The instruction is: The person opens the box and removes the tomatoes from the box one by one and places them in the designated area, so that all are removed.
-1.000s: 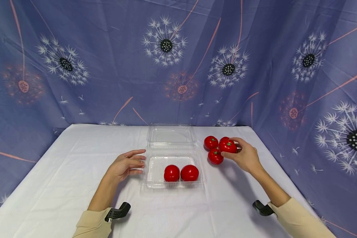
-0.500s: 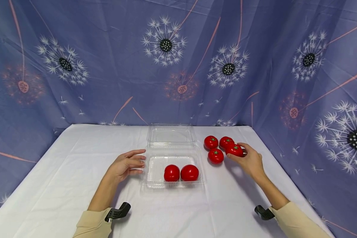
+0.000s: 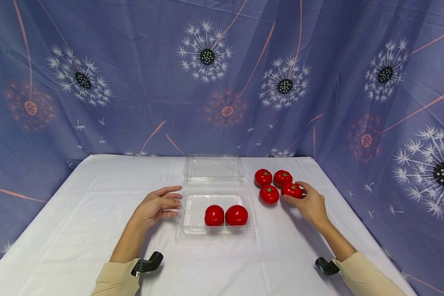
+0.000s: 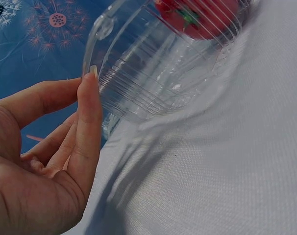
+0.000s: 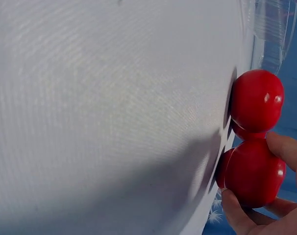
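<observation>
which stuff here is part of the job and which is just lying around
In use: right hand holding a tomato; three loose tomatoes; clear box holding two tomatoes; left hand beside it.

Lying about: white tablecloth, dandelion backdrop.

Illumination is bright, even and frontal, casting soft shadows beneath the forearms onto the desk (image 3: 77, 213), while the head view bows at its edges and both wrist views blur at close range.
</observation>
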`<state>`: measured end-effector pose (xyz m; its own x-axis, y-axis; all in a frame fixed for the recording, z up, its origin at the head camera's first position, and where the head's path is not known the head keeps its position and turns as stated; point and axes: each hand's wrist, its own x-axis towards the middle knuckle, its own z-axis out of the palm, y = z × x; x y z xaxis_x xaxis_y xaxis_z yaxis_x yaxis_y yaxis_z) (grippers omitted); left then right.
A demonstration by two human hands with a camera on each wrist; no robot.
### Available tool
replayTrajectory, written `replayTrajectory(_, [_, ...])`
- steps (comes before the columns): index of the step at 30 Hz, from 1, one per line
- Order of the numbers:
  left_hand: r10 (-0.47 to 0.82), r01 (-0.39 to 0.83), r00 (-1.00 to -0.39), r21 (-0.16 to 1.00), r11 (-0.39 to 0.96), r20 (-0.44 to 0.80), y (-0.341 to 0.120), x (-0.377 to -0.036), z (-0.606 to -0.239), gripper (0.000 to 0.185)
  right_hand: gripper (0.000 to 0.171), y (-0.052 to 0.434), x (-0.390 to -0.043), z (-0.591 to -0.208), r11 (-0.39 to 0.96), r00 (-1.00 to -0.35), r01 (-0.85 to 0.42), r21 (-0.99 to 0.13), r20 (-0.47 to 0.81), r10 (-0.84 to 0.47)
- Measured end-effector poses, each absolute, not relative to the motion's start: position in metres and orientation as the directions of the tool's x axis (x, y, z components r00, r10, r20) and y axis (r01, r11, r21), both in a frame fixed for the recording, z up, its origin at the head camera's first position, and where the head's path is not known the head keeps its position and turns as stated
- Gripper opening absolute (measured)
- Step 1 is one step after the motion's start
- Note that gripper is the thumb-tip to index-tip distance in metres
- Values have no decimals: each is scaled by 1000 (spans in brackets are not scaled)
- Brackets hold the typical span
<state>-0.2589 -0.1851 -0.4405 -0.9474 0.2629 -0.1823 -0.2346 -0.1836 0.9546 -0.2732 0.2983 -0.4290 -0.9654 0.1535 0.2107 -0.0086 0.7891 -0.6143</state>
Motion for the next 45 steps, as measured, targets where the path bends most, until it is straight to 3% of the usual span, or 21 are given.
replayTrajectory(26, [259, -233, -948, 958, -170, -185, -186, -258, -440, 67, 79, 300, -272, -438, 798, -987, 56, -600, 85, 133])
replayTrajectory(45, [247, -234, -951, 955, -180, -186, -186, -258, -439, 66, 78, 296, -274, -438, 798, -989, 58, -600, 74, 127])
